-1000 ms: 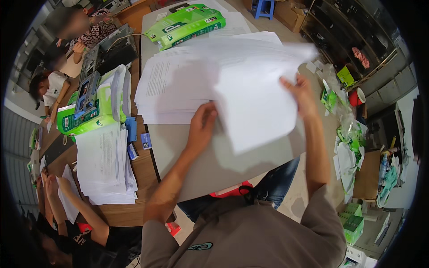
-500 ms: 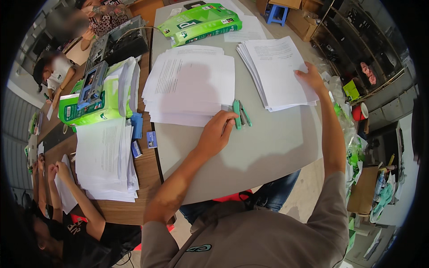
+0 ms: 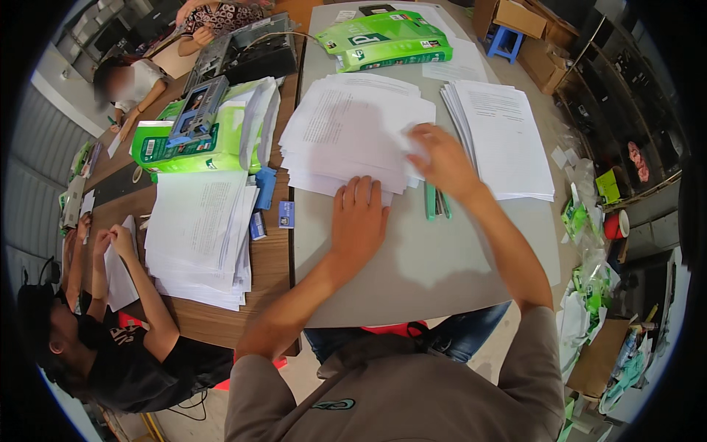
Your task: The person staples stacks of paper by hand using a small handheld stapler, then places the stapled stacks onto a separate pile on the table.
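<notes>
My left hand (image 3: 359, 225) lies with its fingers stretched over the near edge of a wide, uneven stack of printed sheets (image 3: 331, 132) in the middle of the grey table. At that stack's right edge is my right hand (image 3: 445, 162), a little blurred, its thumb and fingers apart with nothing visible between them. A green stapler (image 3: 431, 202) lies on the table just below my right wrist. To the right, a neater pile of printed sheets (image 3: 504, 140) rests untouched by either hand.
Beyond the stacks lies a green paper-ream wrapper (image 3: 390, 44). Left, a brown table (image 3: 199, 324) holds another paper stack (image 3: 199, 228), a green package (image 3: 236, 140) and small blue boxes (image 3: 286, 214). Other people sit on the left. A blue stool (image 3: 505, 44) stands far right.
My right hand has left the right pile and moved leftward to the middle stack's edge. My left hand has moved away from the stapler, spreading onto the stack's near edge. The view has shifted.
</notes>
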